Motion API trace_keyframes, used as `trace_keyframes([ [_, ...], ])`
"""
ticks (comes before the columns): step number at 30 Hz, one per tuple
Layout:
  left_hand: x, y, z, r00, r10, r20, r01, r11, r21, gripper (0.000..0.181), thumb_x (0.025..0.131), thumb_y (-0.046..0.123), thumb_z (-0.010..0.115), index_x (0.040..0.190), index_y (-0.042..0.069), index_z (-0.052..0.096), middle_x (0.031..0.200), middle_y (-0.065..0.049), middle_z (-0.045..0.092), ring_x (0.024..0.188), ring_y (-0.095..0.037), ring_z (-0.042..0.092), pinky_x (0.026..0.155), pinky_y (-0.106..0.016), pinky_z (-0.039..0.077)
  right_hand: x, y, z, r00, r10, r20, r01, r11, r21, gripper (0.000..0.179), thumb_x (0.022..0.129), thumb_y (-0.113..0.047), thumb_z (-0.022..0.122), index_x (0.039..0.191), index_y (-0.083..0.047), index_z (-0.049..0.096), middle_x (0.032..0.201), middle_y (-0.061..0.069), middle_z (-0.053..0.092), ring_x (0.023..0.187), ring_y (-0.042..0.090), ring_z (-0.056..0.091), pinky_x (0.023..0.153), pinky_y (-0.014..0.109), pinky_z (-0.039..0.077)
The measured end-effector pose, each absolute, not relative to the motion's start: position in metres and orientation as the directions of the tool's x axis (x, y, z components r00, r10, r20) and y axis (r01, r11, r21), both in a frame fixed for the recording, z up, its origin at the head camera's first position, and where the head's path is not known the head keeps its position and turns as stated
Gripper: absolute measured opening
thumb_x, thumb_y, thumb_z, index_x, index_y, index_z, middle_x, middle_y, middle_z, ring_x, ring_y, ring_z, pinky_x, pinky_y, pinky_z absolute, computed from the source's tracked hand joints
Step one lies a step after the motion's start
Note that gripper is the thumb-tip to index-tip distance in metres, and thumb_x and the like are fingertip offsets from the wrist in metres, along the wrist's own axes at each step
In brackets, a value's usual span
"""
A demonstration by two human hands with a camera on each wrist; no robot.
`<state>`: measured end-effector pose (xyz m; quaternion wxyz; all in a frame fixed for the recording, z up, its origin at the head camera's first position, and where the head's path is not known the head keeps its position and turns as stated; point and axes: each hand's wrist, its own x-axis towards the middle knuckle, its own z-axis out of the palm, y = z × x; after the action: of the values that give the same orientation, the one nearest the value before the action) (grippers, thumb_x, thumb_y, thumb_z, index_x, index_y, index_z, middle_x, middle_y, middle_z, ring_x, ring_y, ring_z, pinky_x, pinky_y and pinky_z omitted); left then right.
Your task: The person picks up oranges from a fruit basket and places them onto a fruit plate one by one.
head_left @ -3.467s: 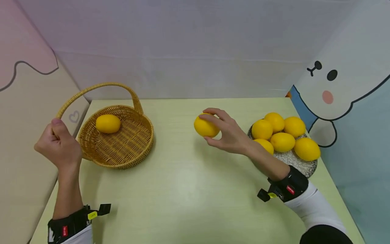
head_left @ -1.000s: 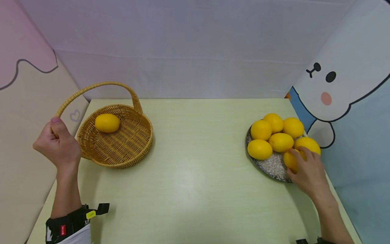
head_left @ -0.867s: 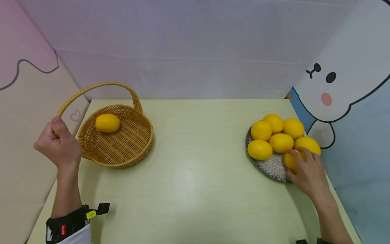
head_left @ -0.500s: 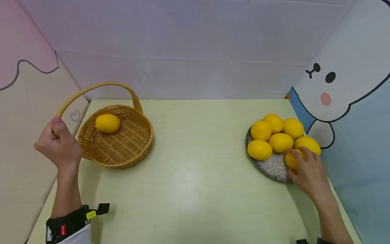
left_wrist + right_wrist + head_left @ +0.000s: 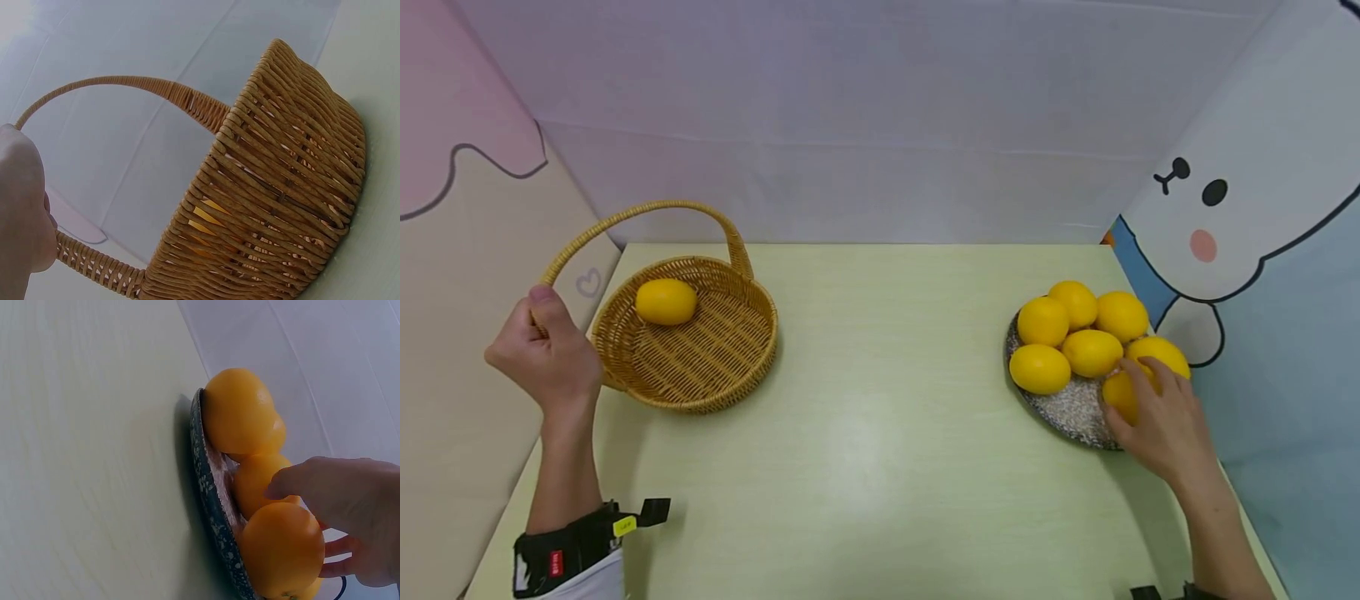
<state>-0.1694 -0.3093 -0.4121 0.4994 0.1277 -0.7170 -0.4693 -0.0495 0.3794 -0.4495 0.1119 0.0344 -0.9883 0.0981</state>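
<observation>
My left hand (image 5: 550,350) grips the arched handle (image 5: 647,210) of a round wicker basket (image 5: 752,367). One lemon (image 5: 666,302) lies inside, towards the basket's back left; in the left wrist view it shows yellow through the weave. My right hand (image 5: 1168,425) is at the speckled grey plate (image 5: 1078,414), its thumb and fingers curved round the front right lemon (image 5: 1122,397). That lemon (image 5: 282,550) is nearest in the right wrist view, where my thumb also overlaps the lemon behind (image 5: 253,478). Part of the plate's right side is hidden under my hand.
Several other lemons, such as the left one (image 5: 1040,369) and the back one (image 5: 1072,303), lie close together on the plate. A pale table (image 5: 850,467) stretches between basket and plate. Printed cloth walls (image 5: 865,183) stand behind and at both sides.
From mid-table, my right hand has carried a lemon right to the plate. Over the last half second its thumb shifts slightly left. My left hand and the basket stay put.
</observation>
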Motion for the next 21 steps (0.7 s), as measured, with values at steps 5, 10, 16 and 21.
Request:
trace_keyframes([
  [5, -0.169, -0.308, -0.411, -0.466, -0.655, 0.595, 0.278, 0.531, 0.801, 0.055, 0.105, 0.031, 0.055, 0.057, 0.026, 0.03, 0.057, 0.019, 0.023, 0.055, 0.002, 0.012, 0.057, -0.024, 0.005, -0.058, 0.373, -0.44, -0.961, -0.055, 0.271, -0.125, 0.96, -0.249, 0.073, 0.091, -0.018, 0.087, 0.153, 0.003, 0.056, 0.155, 0.042, 0.05, 0.138, 0.067, 0.047, 0.108, 0.085, 0.038],
  [10, -0.167, -0.306, -0.41, -0.465, -0.655, 0.595, 0.284, 0.526, 0.801, 0.056, 0.105, 0.03, 0.055, 0.056, 0.024, 0.03, 0.057, 0.019, 0.023, 0.054, 0.003, 0.012, 0.057, -0.024, 0.005, -0.067, 0.364, -0.431, -0.963, -0.053, 0.264, -0.132, 0.947, -0.292, 0.075, 0.1, -0.035, 0.081, 0.16, 0.001, 0.052, 0.165, 0.039, 0.045, 0.147, 0.065, 0.042, 0.114, 0.085, 0.035],
  [16, -0.169, -0.309, -0.413, -0.466, -0.653, 0.597, 0.285, 0.528, 0.8, 0.057, 0.105, 0.031, 0.056, 0.056, 0.02, 0.03, 0.056, 0.019, 0.024, 0.053, 0.003, 0.013, 0.056, -0.024, 0.005, -0.078, 0.356, -0.422, -0.961, -0.081, 0.263, -0.165, 0.934, -0.317, 0.078, 0.102, -0.039, 0.078, 0.165, -0.005, 0.048, 0.171, 0.036, 0.039, 0.152, 0.063, 0.039, 0.119, 0.085, 0.032],
  [21, -0.173, -0.318, -0.421, -0.466, -0.647, 0.603, 0.278, 0.54, 0.794, 0.057, 0.106, 0.034, 0.057, 0.056, 0.025, 0.031, 0.055, 0.017, 0.024, 0.052, 0.0, 0.013, 0.056, -0.025, 0.006, -0.084, 0.35, -0.416, -0.958, -0.108, 0.265, -0.194, 0.926, -0.324, 0.078, 0.103, -0.04, 0.078, 0.165, -0.005, 0.048, 0.171, 0.035, 0.039, 0.153, 0.063, 0.038, 0.12, 0.085, 0.031],
])
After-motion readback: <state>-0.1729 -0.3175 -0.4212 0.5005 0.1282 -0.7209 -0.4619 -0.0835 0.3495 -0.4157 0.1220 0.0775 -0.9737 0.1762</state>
